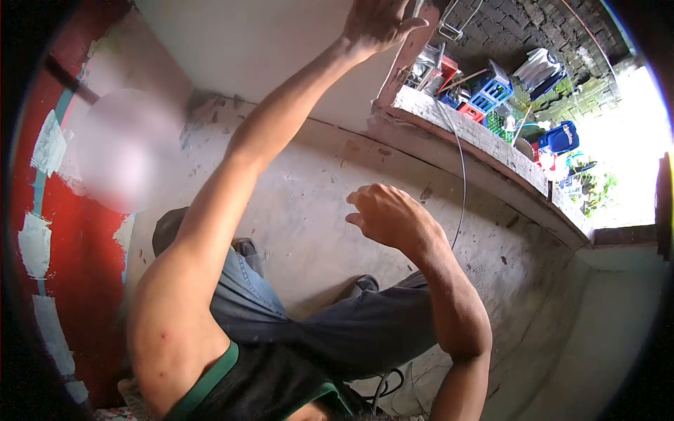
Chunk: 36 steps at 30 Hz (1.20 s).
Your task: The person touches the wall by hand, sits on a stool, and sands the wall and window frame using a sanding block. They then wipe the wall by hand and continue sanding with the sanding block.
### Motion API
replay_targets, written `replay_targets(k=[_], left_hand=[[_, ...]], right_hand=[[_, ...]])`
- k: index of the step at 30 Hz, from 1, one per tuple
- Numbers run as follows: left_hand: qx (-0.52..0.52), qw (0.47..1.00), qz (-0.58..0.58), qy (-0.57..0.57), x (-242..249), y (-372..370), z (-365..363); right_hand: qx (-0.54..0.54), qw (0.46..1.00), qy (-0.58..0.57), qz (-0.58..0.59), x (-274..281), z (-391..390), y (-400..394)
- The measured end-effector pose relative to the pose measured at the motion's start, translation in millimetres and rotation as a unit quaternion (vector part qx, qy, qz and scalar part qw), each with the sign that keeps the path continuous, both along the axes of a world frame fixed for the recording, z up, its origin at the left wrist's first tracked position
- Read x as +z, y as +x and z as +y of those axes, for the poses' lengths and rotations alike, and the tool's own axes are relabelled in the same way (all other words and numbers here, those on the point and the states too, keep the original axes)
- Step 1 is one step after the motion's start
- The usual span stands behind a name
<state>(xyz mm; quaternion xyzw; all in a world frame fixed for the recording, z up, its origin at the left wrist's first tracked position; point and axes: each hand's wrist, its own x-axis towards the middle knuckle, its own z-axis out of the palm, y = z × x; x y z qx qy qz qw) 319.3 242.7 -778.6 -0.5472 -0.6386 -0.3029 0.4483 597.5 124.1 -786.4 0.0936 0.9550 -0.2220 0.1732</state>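
My left hand [379, 27] reaches up to the pale wall [232, 49] beside the window opening, its thumb stretched out toward the frame. The top edge of the view cuts off its fingertips. Lower down, in front of my body, my right hand [393, 217] hangs in the air with loosely bent fingers and the thumb apart from them. Nothing shows in its grasp. A thin grey wire [463, 168] drops from the window sill [484, 144] and passes behind my right wrist.
Outside the window stand blue crates [489, 95], a blue container [559, 137] and other clutter by a brick wall [505, 28]. A red wall [88, 281] with white patches rises at left. Black cable [385, 386] lies near my legs on the stained concrete floor [309, 259].
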Motion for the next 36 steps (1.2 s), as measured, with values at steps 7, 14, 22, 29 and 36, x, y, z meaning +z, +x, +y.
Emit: replay_targets(k=[7, 14, 22, 29, 36], left_hand=[[0.182, 0.951, 0.053, -0.243, -132, 15, -37], [0.083, 0.991, 0.064, -0.083, -4, 5, -12], [0.258, 0.928, 0.100, -0.251, -93, 26, -33], [0.021, 0.999, 0.032, 0.037, 33, 1, 1], [0.013, 0.992, 0.009, -0.126, -123, 1, -45]], right_hand=[[0.033, 0.997, -0.012, -0.063, 18, -18, -3], [0.014, 0.999, 0.032, -0.028, 8, -18, 4], [0.128, 0.987, 0.088, 0.046, 7, -67, 10], [0.112, 0.990, 0.083, 0.011, 11, -43, 8], [-0.397, 0.835, 0.048, 0.377, 65, 64, 27]])
